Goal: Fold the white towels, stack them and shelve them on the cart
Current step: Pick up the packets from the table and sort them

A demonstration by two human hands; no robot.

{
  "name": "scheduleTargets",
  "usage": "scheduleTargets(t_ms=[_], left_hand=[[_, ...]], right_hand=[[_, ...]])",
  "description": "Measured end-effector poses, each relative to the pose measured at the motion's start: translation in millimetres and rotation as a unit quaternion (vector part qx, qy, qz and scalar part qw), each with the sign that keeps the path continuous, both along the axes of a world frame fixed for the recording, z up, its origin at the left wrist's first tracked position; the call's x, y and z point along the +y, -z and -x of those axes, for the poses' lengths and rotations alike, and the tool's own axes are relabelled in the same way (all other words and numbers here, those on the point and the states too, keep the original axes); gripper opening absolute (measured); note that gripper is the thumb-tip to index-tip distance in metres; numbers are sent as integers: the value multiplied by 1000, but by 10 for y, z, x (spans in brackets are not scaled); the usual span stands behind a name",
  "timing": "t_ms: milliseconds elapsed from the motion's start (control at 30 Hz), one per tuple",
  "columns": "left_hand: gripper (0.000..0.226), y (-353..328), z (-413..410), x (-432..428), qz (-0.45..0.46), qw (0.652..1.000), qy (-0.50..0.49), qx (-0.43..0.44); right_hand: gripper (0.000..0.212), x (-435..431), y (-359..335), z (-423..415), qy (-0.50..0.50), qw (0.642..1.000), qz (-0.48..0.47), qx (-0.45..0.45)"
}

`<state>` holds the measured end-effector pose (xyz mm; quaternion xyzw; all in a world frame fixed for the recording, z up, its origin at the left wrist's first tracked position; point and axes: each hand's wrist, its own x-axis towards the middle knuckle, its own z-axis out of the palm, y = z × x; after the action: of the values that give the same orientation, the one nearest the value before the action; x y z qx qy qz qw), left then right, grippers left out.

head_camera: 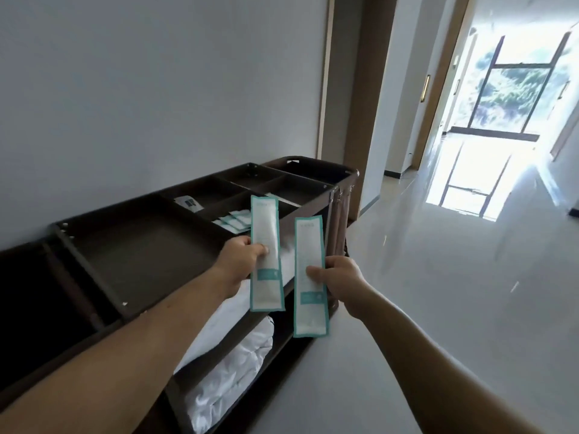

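Observation:
My left hand (239, 264) pinches a long white packet with teal edges (265, 255), held upright over the front edge of the dark brown cart (138, 252). My right hand (340, 278) pinches a second, matching packet (310, 277) just to the right, slightly lower. White folded linen (238, 358) lies on the cart's lower shelves, below my left forearm. The top tray has several compartments; one holds small teal-and-white sachets (233, 221), another a white item (188, 203).
The cart stands along a grey wall (156, 89) on the left. A glossy pale corridor floor (438, 292) stretches right and ahead to a bright window (513, 98). A brown door frame (360, 89) stands behind the cart's far end.

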<state>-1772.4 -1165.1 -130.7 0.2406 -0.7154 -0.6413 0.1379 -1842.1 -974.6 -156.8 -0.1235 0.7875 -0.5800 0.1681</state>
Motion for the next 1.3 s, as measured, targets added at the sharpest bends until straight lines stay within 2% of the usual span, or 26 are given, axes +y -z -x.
scheduleTargets(t_ms=[233,533,600,800,1033,1133,1200,1300], left_hand=[[19,4,1333,-28,-10,999,31,23],[5,-106,2646,-537,-20,999,-3,36],[2,-95,2846,-664,-25,999,-22,36],[15,-15,3387,-951,2,992,-124,31],[22,-67,3672,-930,23,962,-272,-4],[16,-82,3629,-869,27,944,-329,-14],[20,-69,3583,-829,23,930,-365,-22],[28,-55,3538,-789,29,916,-399,-32]], right_hand=[[7,-10,-136,1152,40,999,-5,15],[5,-460,-345,2580,24,999,-12,47],[7,-606,-372,2883,4,998,-15,58],[9,-1173,-386,3886,-87,994,-9,66],[11,-1748,-328,4691,-216,975,-13,58],[15,-1955,-265,4888,-258,964,-26,56],[14,-2065,-152,4930,-299,950,-64,59],[28,-2152,81,4897,-363,912,-174,82]])
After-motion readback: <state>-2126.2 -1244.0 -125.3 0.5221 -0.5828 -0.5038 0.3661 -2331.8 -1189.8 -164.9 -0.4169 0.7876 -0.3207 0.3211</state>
